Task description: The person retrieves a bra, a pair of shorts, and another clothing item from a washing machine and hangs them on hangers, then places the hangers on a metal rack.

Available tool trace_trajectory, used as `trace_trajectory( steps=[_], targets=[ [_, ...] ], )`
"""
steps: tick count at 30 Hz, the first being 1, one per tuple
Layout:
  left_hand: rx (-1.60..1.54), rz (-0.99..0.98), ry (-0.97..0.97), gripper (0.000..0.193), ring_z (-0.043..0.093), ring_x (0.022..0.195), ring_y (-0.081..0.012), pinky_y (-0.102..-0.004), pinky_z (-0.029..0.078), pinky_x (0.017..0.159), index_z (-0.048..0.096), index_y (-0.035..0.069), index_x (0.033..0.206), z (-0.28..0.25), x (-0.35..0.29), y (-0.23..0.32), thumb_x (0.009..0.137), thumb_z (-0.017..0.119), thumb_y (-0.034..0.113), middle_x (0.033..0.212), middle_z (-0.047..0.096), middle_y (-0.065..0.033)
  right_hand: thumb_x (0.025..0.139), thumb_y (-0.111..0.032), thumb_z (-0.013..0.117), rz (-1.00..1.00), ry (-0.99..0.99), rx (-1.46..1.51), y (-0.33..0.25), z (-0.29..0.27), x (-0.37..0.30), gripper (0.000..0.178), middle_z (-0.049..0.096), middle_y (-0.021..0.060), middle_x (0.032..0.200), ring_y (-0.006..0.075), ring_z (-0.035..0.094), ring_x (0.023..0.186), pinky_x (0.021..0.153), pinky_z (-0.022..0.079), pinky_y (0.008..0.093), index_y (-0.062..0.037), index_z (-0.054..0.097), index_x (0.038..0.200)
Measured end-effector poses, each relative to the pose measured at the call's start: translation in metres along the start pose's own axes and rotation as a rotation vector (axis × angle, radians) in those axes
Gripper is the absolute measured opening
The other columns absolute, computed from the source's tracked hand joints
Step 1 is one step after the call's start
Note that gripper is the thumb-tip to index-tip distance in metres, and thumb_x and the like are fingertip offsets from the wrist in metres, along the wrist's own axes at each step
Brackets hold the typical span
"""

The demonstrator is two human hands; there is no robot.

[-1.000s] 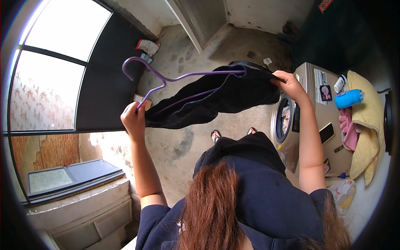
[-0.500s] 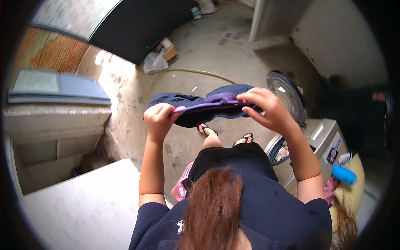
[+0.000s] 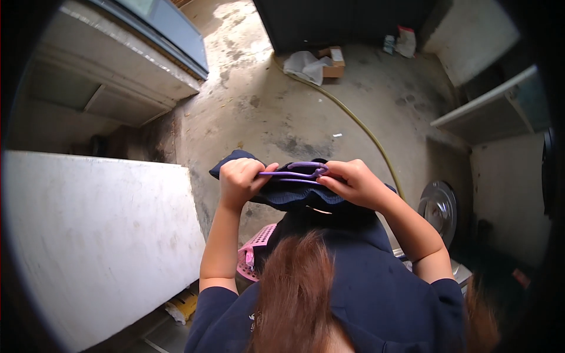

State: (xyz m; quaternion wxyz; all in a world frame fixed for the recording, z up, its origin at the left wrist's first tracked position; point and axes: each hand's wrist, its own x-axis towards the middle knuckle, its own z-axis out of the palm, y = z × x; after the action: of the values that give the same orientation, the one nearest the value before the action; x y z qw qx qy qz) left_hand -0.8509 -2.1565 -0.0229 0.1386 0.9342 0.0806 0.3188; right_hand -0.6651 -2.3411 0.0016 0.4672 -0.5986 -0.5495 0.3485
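Observation:
A dark navy garment [image 3: 276, 198] with a gathered edge hangs in front of my body, bunched around a purple clothes hanger [image 3: 294, 174]. My left hand [image 3: 238, 181] is closed around the hanger's left end together with some of the cloth. With its fingers pinched, my right hand [image 3: 356, 183] grips the hanger near its hook and presses on the garment beside it. The lower part of the garment blends into my dark clothes, so its full shape is hidden.
A white tabletop [image 3: 100, 235] stands at my left, with a pink perforated basket [image 3: 257, 242] by my left side. The open round washing machine door [image 3: 438, 213] is at right. Across the floor run a yellowish hose [image 3: 359, 123] and, farther off, a cardboard box [image 3: 333, 70] beside a plastic bag [image 3: 305, 66].
The view has swung to the right. Both hands have brought the hanger and garment lower and closer to my body; my right hand has moved from spread fingers to a pinch near the hook.

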Motion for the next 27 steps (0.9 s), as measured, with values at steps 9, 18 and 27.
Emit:
trace_trajectory(
  steps=[9,18,27],
  targets=[
    [0.179,-0.325,0.134,0.059,0.049,0.107,-0.0304,-0.0402,0.034,0.093,0.050,0.003,0.113,-0.072,-0.010,-0.102,0.082,0.050,0.053,0.116,0.053,-0.0143,0.084,-0.013,0.060,0.079,-0.074,0.034,-0.004,0.007,0.145,0.015,0.052,0.0025,0.061,0.0074,0.046,0.056,0.050,0.038,0.0235,0.0014,0.060,0.082],
    [0.081,-0.659,0.266,0.025,0.051,0.103,-0.0310,-0.0378,0.038,0.093,0.054,0.000,0.103,-0.058,0.006,-0.237,0.084,0.051,0.016,0.109,0.055,-0.0155,0.088,-0.018,0.054,0.334,-0.045,0.592,0.052,-0.030,0.336,0.018,0.039,-0.0043,0.057,0.0029,0.032,0.048,0.043,0.022,0.0175,-0.0003,0.057,0.085],
    [-0.135,-0.880,0.237,0.011,0.056,0.093,-0.0271,-0.0341,0.043,0.085,0.058,0.001,0.091,-0.042,0.112,-0.388,0.084,0.053,0.009,0.095,0.060,-0.0111,0.089,-0.009,0.045,0.250,-0.037,1.036,0.091,-0.024,0.609,0.010,0.038,-0.0024,0.063,0.0061,0.034,0.052,0.047,0.026,0.0196,-0.0019,0.050,0.093]
  ],
)
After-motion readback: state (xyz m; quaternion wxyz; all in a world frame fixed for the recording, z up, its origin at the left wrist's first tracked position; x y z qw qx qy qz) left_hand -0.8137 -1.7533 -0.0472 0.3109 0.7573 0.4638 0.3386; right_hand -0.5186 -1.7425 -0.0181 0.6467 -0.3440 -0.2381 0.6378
